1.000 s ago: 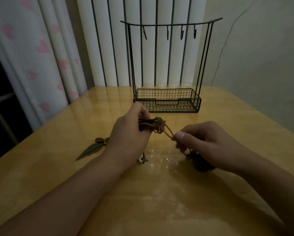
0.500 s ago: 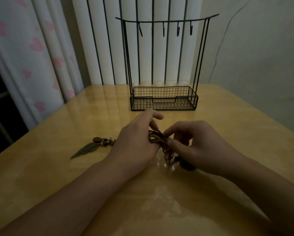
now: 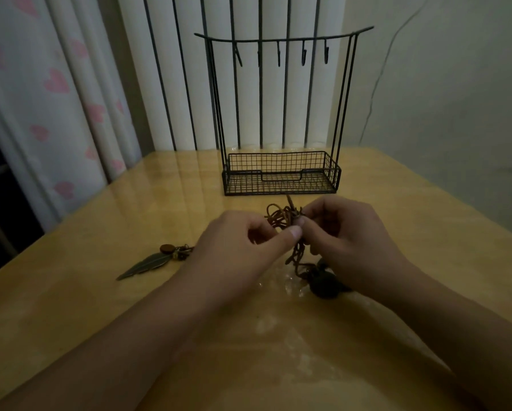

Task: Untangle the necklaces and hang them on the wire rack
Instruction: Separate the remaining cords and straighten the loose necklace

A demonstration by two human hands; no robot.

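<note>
Your left hand (image 3: 242, 247) and right hand (image 3: 352, 241) both pinch the tangled cords (image 3: 281, 219) above the table (image 3: 426, 232), just near of the wire rack (image 3: 281, 114); a feather pendant (image 3: 148, 264) lies at left, a dark pendant (image 3: 324, 281) hangs below.

- Tangled brown cord necklaces (image 3: 281, 221): knotted bundle held above the table, a dark round pendant (image 3: 325, 284) resting below.
- Black wire rack (image 3: 281, 176): upright behind, hooks bare.
</note>
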